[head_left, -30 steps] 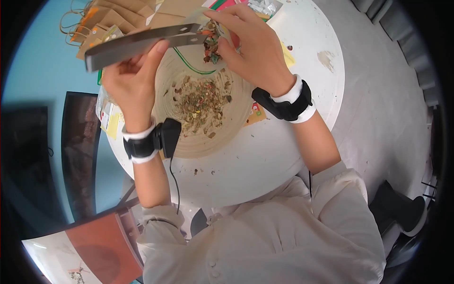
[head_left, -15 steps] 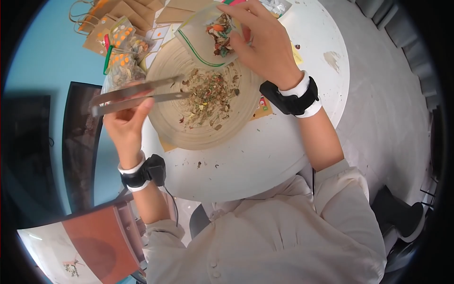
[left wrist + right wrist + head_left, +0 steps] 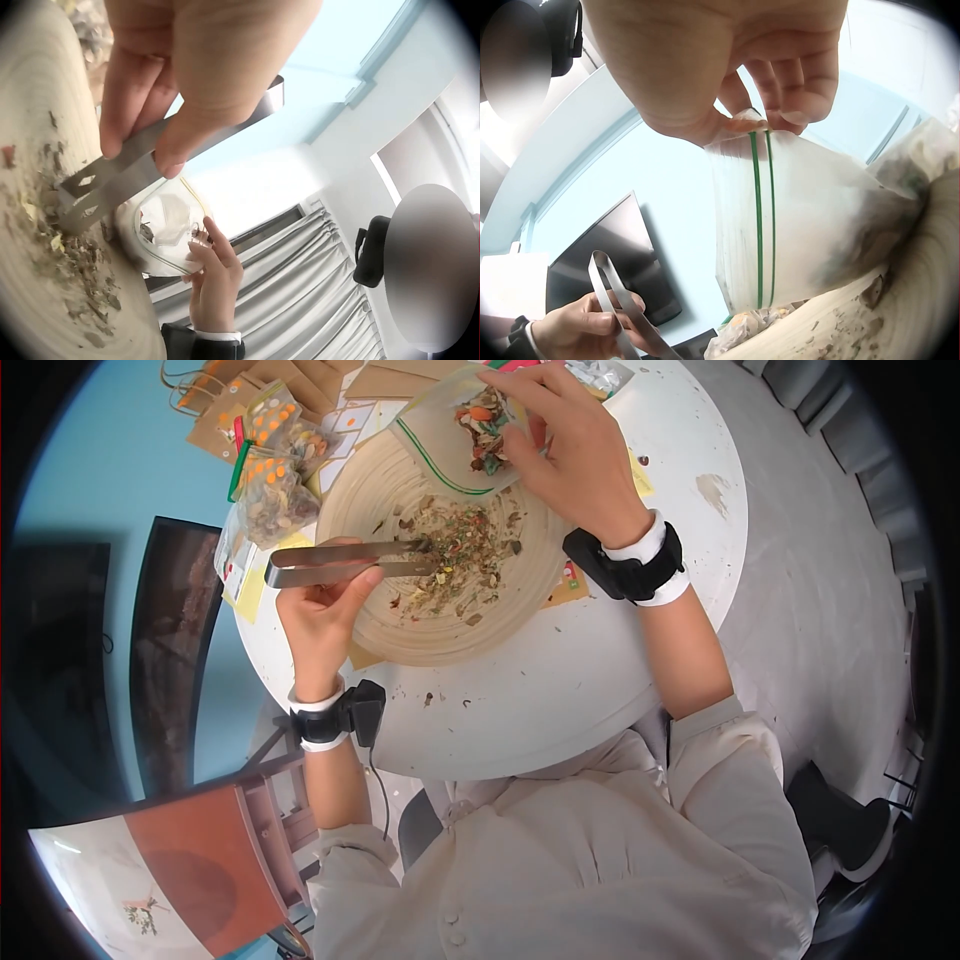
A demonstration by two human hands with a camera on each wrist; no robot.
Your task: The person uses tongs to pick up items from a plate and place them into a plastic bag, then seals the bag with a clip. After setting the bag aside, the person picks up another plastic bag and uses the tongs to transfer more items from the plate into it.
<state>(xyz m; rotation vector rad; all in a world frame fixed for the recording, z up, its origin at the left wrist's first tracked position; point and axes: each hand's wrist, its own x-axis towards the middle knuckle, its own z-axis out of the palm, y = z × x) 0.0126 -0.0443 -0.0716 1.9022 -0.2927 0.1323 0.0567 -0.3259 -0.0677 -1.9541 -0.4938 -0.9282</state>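
Note:
The left hand (image 3: 322, 622) pinches metal tongs (image 3: 325, 564) between thumb and fingers; in the left wrist view the tongs' slotted tips (image 3: 82, 199) reach into dried bits (image 3: 94, 300). Those bits (image 3: 455, 560) lie loose on a round, pale, ridged plate (image 3: 390, 635). The right hand (image 3: 585, 455) pinches the edge of a clear zip bag (image 3: 433, 430) with green lines, tilted above the plate's far side. Colourful dried pieces (image 3: 485, 435) are inside it. From the right wrist camera, the bag (image 3: 810, 202) hangs below the right hand (image 3: 727, 67), its contents low at one end.
Filled bags with orange dots (image 3: 275, 495) lie left of the plate. Brown paper bags (image 3: 225, 410) stand behind them. A yellow card (image 3: 640, 475) lies right of the plate on the white round table (image 3: 690, 520). Crumbs lie near the front edge.
The left hand and tongs have come down from near the bag to the dried bits on the plate. The bag remains in the right hand, and its mouth now shows more plainly.

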